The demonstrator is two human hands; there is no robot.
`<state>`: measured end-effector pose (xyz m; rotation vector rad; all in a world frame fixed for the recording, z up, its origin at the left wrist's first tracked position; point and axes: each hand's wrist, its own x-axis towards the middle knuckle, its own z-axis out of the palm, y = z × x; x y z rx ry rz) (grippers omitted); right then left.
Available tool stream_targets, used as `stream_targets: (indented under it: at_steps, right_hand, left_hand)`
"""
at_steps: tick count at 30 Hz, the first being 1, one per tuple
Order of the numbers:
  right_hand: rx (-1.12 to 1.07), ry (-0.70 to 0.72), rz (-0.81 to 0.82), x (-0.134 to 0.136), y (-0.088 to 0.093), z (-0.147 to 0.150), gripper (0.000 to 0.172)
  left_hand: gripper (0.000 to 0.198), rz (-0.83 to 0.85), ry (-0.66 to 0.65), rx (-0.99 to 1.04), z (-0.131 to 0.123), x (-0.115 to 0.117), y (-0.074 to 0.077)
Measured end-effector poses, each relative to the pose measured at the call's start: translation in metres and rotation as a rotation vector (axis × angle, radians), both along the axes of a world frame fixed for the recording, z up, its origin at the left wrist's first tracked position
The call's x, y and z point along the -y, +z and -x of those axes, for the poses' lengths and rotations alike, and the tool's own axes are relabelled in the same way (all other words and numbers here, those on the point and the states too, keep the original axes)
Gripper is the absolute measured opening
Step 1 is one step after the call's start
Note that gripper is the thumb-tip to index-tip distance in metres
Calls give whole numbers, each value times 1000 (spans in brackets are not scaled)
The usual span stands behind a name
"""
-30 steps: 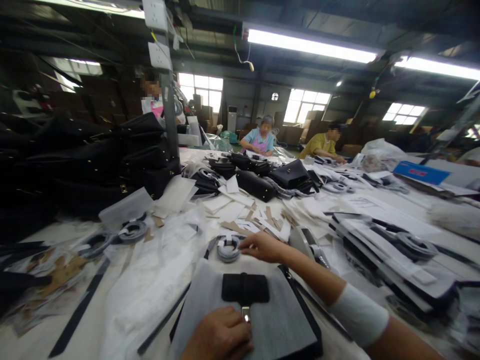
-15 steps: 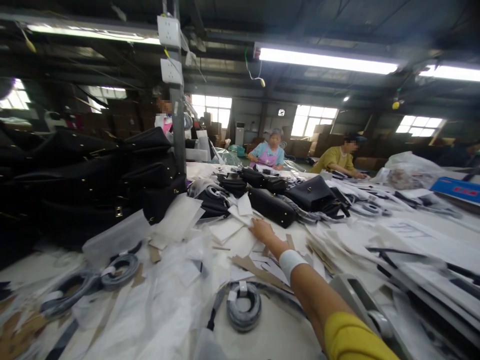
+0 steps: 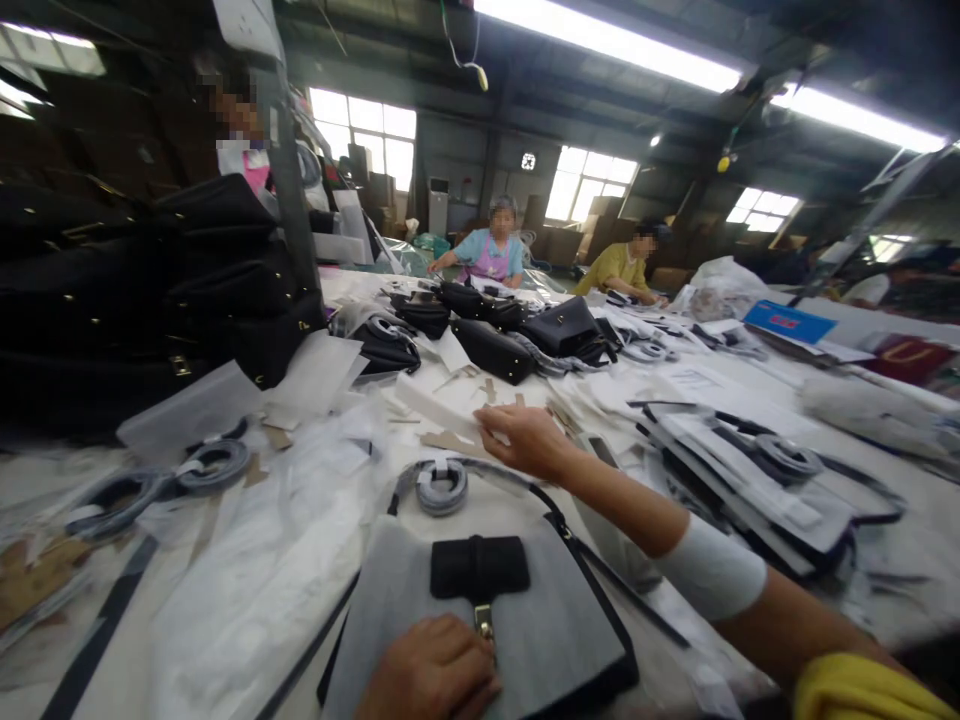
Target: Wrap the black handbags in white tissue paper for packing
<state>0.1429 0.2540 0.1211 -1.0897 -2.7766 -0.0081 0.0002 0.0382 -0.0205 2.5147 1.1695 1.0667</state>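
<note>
A black handbag, its front covered by a greyish-white protective sheet, lies close in front of me. It has a dark flap tab and a gold clasp. My left hand rests on the sheet beside the clasp, fingers slightly bent and partly cut off by the lower edge. Above the bag, my right hand pinches the end of a white paper piece, which looks blurred. The bag's handle arches behind it, around a wrapped strap coil.
Black bags are stacked high at left beside a metal post. More black bags lie ahead among paper scraps. Plastic wrap covers the left side; wrapped bags are at right. Two co-workers sit across the table, another person stands behind the post.
My right hand has drawn back toward me with the white paper piece. My left hand and the covered handbag have come into view as the camera tilted down and turned right.
</note>
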Motion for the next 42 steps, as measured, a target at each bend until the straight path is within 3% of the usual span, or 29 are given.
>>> stream_targets:
  at_steps: [3,5,8,11,14,17,22,28,32,36,38,40,42]
  right_hand:
    - [-136,144,137,76,3,-36,34]
    - [-244,210,337,111,5,-55,39]
    - [-272,311,673,129,8,-70,43]
    - [-223,370,807,120,1,-70,45]
    - [-138,361,733,111,-16,-63,45]
    - [-25,294,574,114,-31,-59,46]
    - [-2,205,391,129,-39,-62,48]
    - [-68,165,445,129,-39,-59,26]
    - [-116,70,491,127,-44,-58,28]
    - [-88,185,379,125,-51,-63,23]
    - [0,290,259,123,-55,-65,27]
    - [73,350,164,120,-57,-67,28]
    - [91,360,127,121,-58,-68,26]
  left_hand:
    - [15,31,16,38,-4,7,11]
    - [12,-18,64,-38,-2,10,10]
    - [16,-155,184,-196,3,16,-7]
    - [38,-194,217,-241,8,21,-23]
    - [31,-131,215,-221,9,23,-21]
    - [21,-63,213,-193,6,28,-2]
    - [30,86,97,-149,2,42,26]
    - [36,-123,96,-188,5,50,15]
    - [32,-282,97,-193,6,59,18]
    - [23,-374,163,-173,-3,63,49]
    - [30,-327,191,-259,-8,55,64]
    - [46,-220,197,-403,-10,42,70]
    - [52,-161,177,-482,-9,28,62]
